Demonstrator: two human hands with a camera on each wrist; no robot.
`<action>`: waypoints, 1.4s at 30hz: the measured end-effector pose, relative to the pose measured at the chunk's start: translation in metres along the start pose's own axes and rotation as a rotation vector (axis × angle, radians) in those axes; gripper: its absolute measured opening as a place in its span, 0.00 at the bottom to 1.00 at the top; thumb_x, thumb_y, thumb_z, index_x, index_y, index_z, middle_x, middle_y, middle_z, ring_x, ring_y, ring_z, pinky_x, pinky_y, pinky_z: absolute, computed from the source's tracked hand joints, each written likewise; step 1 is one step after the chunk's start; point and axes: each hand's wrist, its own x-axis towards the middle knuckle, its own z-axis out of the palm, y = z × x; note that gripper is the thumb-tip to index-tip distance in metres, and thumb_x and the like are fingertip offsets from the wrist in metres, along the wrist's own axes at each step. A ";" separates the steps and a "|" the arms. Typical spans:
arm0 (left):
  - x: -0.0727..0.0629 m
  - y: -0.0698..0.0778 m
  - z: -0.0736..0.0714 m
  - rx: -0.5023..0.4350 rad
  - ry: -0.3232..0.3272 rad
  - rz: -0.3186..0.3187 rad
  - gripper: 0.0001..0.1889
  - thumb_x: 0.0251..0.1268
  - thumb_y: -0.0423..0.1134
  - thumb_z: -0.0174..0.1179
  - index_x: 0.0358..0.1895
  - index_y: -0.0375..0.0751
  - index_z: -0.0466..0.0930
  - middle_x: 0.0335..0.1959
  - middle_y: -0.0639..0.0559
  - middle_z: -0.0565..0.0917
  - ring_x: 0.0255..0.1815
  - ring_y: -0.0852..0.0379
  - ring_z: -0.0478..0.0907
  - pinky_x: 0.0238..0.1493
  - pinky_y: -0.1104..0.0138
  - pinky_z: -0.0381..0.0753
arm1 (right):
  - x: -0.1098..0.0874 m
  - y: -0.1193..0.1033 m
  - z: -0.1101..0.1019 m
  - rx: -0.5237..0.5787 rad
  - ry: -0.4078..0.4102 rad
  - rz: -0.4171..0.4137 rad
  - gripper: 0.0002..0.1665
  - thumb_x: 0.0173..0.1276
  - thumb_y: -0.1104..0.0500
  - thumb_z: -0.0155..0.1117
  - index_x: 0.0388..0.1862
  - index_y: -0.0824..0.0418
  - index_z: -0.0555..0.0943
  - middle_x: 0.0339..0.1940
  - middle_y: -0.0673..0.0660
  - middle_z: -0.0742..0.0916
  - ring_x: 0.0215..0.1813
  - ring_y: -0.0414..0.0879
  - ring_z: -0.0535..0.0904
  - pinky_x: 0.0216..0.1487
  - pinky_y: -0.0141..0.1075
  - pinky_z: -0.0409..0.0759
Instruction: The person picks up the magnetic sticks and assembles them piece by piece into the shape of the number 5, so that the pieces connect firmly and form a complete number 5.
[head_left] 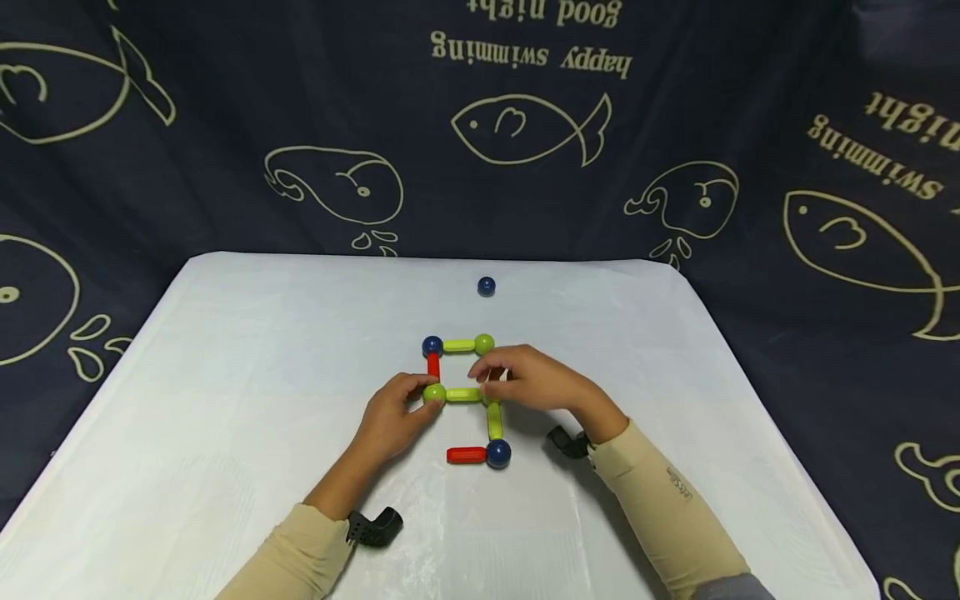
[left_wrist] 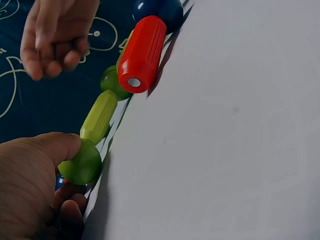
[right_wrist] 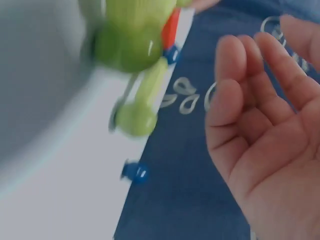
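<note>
Magnetic sticks and balls form an S-like chain on the table. My left hand (head_left: pixel 396 417) pinches a green ball (left_wrist: pixel 81 164) at the chain's left bend between thumb and fingers. A red stick (head_left: pixel 433 367) runs from there to a dark blue ball (head_left: pixel 432 347), and a yellow-green stick (head_left: pixel 463 395) runs rightward. My right hand (head_left: pixel 536 379) hovers over the right-hand green ball (left_wrist: pixel 112 81), its loosely bent fingers holding nothing in the right wrist view. Nearest the front, a red stick (head_left: pixel 467 455) joins another dark blue ball (head_left: pixel 498 453).
Behind the chain, a loose dark blue ball (head_left: pixel 486 287) lies apart. At the chain's far end, a yellow-green stick (head_left: pixel 459 345) meets a green ball (head_left: pixel 484 343). A dark printed cloth (head_left: pixel 420 108) hangs behind the white-covered table (head_left: pixel 225 400).
</note>
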 end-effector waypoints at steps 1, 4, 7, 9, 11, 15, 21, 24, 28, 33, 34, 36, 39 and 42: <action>0.001 0.000 0.000 0.003 0.003 0.001 0.17 0.61 0.39 0.70 0.53 0.45 0.84 0.42 0.52 0.81 0.45 0.53 0.79 0.49 0.56 0.78 | 0.005 0.005 -0.006 0.004 0.028 0.016 0.12 0.71 0.61 0.64 0.51 0.60 0.83 0.45 0.55 0.86 0.44 0.44 0.78 0.47 0.40 0.78; 0.001 0.000 0.000 0.006 0.000 -0.002 0.17 0.61 0.39 0.70 0.53 0.45 0.84 0.42 0.53 0.81 0.45 0.53 0.79 0.49 0.56 0.79 | 0.022 0.025 -0.023 0.009 0.109 0.091 0.12 0.72 0.60 0.62 0.52 0.61 0.83 0.46 0.54 0.86 0.45 0.45 0.78 0.46 0.41 0.77; 0.000 0.000 0.001 0.008 -0.004 -0.008 0.17 0.61 0.39 0.70 0.53 0.45 0.84 0.42 0.53 0.81 0.45 0.54 0.79 0.49 0.57 0.79 | 0.041 0.046 -0.034 0.014 0.172 0.185 0.13 0.74 0.60 0.61 0.53 0.63 0.82 0.50 0.56 0.85 0.48 0.47 0.79 0.47 0.42 0.77; -0.001 0.001 0.001 0.006 -0.005 -0.014 0.17 0.61 0.38 0.70 0.53 0.45 0.84 0.43 0.53 0.81 0.45 0.54 0.79 0.49 0.57 0.79 | 0.053 0.058 -0.041 0.011 0.205 0.233 0.14 0.74 0.59 0.60 0.54 0.63 0.81 0.54 0.59 0.84 0.50 0.48 0.79 0.48 0.43 0.77; -0.001 0.001 0.002 0.010 0.003 -0.011 0.16 0.61 0.38 0.71 0.53 0.45 0.84 0.42 0.54 0.81 0.45 0.54 0.79 0.49 0.57 0.79 | 0.064 0.068 -0.047 -0.005 0.229 0.261 0.15 0.75 0.59 0.59 0.56 0.64 0.80 0.56 0.61 0.82 0.52 0.50 0.79 0.49 0.44 0.77; 0.000 0.000 0.005 0.004 0.004 0.009 0.16 0.62 0.39 0.70 0.53 0.46 0.84 0.43 0.54 0.81 0.46 0.55 0.79 0.49 0.57 0.79 | 0.079 0.084 -0.059 -0.087 0.263 0.316 0.16 0.75 0.60 0.58 0.57 0.64 0.79 0.58 0.60 0.81 0.54 0.52 0.78 0.51 0.45 0.77; 0.000 0.000 0.006 -0.005 -0.001 -0.001 0.17 0.62 0.39 0.70 0.54 0.46 0.83 0.43 0.54 0.81 0.47 0.54 0.80 0.50 0.56 0.79 | 0.096 0.101 -0.072 -0.155 0.322 0.391 0.18 0.75 0.61 0.58 0.61 0.62 0.77 0.61 0.60 0.78 0.58 0.54 0.76 0.57 0.46 0.75; -0.001 -0.002 0.005 0.005 0.010 -0.002 0.17 0.61 0.39 0.70 0.53 0.46 0.84 0.43 0.54 0.81 0.47 0.55 0.80 0.50 0.56 0.79 | 0.106 0.107 -0.071 -0.119 0.313 0.419 0.21 0.75 0.59 0.58 0.65 0.61 0.74 0.64 0.61 0.77 0.61 0.55 0.74 0.60 0.47 0.73; -0.001 -0.004 0.003 0.010 0.020 0.016 0.17 0.61 0.39 0.70 0.53 0.46 0.84 0.43 0.54 0.81 0.46 0.55 0.80 0.49 0.57 0.80 | 0.118 0.112 -0.066 -0.075 0.280 0.446 0.26 0.75 0.57 0.58 0.69 0.60 0.71 0.68 0.61 0.75 0.67 0.55 0.71 0.65 0.47 0.69; -0.002 -0.003 0.002 0.011 0.014 0.023 0.17 0.61 0.38 0.70 0.53 0.45 0.83 0.43 0.54 0.81 0.46 0.55 0.79 0.48 0.57 0.79 | 0.125 0.116 -0.059 -0.053 0.274 0.449 0.26 0.75 0.57 0.59 0.69 0.60 0.71 0.67 0.61 0.75 0.68 0.55 0.70 0.65 0.47 0.69; -0.002 -0.002 0.001 0.013 0.013 0.022 0.17 0.61 0.39 0.70 0.53 0.45 0.83 0.42 0.54 0.81 0.45 0.55 0.79 0.48 0.57 0.79 | 0.126 0.117 -0.058 -0.052 0.274 0.450 0.25 0.75 0.58 0.59 0.68 0.60 0.72 0.66 0.61 0.76 0.67 0.55 0.71 0.64 0.47 0.70; -0.002 -0.002 0.001 0.018 0.015 0.022 0.17 0.61 0.39 0.70 0.53 0.45 0.83 0.42 0.53 0.81 0.45 0.55 0.79 0.48 0.57 0.79 | 0.127 0.117 -0.057 -0.052 0.274 0.451 0.23 0.75 0.58 0.59 0.66 0.60 0.73 0.64 0.61 0.77 0.65 0.54 0.72 0.62 0.46 0.72; -0.002 -0.001 0.000 0.023 0.016 0.021 0.17 0.61 0.38 0.70 0.53 0.45 0.84 0.42 0.53 0.81 0.45 0.54 0.79 0.48 0.57 0.79 | 0.127 0.118 -0.055 -0.051 0.264 0.459 0.21 0.74 0.58 0.60 0.64 0.59 0.74 0.61 0.60 0.78 0.63 0.53 0.73 0.61 0.45 0.73; -0.002 -0.001 0.000 0.026 0.014 0.017 0.17 0.61 0.38 0.70 0.53 0.44 0.83 0.42 0.52 0.81 0.45 0.54 0.79 0.48 0.57 0.79 | 0.125 0.118 -0.054 -0.017 0.258 0.462 0.20 0.74 0.58 0.61 0.63 0.59 0.75 0.60 0.59 0.79 0.62 0.52 0.73 0.59 0.44 0.73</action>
